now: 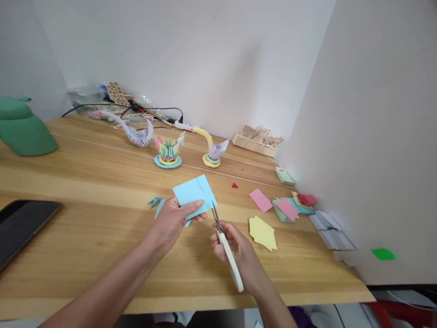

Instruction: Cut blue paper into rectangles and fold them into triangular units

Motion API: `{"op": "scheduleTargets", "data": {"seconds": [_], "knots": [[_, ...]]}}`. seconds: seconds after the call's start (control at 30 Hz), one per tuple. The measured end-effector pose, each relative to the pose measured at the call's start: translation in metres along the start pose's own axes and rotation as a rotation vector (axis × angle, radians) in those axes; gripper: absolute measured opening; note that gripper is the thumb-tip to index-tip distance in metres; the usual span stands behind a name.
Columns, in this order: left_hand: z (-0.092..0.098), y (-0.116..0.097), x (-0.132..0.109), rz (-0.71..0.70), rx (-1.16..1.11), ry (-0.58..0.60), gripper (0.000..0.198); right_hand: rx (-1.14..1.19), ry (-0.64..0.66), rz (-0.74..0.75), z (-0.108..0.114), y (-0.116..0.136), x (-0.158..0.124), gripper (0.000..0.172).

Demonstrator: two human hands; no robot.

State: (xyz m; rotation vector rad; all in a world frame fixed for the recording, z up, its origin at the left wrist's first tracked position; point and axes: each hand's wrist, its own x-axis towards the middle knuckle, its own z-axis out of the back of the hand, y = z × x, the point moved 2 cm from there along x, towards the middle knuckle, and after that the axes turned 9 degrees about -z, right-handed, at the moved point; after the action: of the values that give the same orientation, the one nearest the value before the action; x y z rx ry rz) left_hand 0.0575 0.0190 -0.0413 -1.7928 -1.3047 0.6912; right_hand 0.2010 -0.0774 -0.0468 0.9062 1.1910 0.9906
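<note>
My left hand (177,218) pinches a light blue paper sheet (191,193) between thumb and fingers, above the table. A crease line runs across the sheet near its right side. In my right hand (235,246) is a pair of scissors (229,262) with white handles, my fingers wrapped round them. The blade tips meet the lower right edge of the sheet; whether they have cut into it I cannot tell. Below and left of my left hand lie blue paper pieces (155,201), partly hidden by it.
Yellow paper (262,232), a pink stack (261,200) and mixed paper stacks (287,210) lie right. Behind stand a folded-paper swan (136,135), a multicoloured one (169,150) and a yellow-necked one (216,151). A phone (23,228) and a green object (25,130) are left.
</note>
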Motion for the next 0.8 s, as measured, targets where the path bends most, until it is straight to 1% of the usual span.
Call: {"op": "scheduleTargets", "data": {"seconds": [0.1, 0.17, 0.3, 0.53, 0.8], "knots": [[0.0, 0.001, -0.001, -0.016, 0.084, 0.027, 0.015, 0.056, 0.032, 0.005, -0.005, 0.002, 0.007, 0.038], [-0.001, 0.001, -0.001, -0.022, 0.112, 0.037, 0.015, 0.048, 0.04, 0.012, -0.007, 0.004, 0.01, 0.04], [-0.003, -0.001, -0.001, -0.024, 0.098, 0.03, 0.015, 0.015, 0.029, 0.028, -0.008, 0.006, 0.012, 0.037], [-0.002, 0.0, -0.001, -0.015, 0.118, 0.055, 0.014, 0.024, 0.02, 0.037, -0.008, 0.006, 0.011, 0.038], [-0.002, 0.001, 0.0, 0.004, 0.129, 0.069, 0.014, 0.003, 0.063, 0.061, -0.01, 0.012, 0.006, 0.031]]}}
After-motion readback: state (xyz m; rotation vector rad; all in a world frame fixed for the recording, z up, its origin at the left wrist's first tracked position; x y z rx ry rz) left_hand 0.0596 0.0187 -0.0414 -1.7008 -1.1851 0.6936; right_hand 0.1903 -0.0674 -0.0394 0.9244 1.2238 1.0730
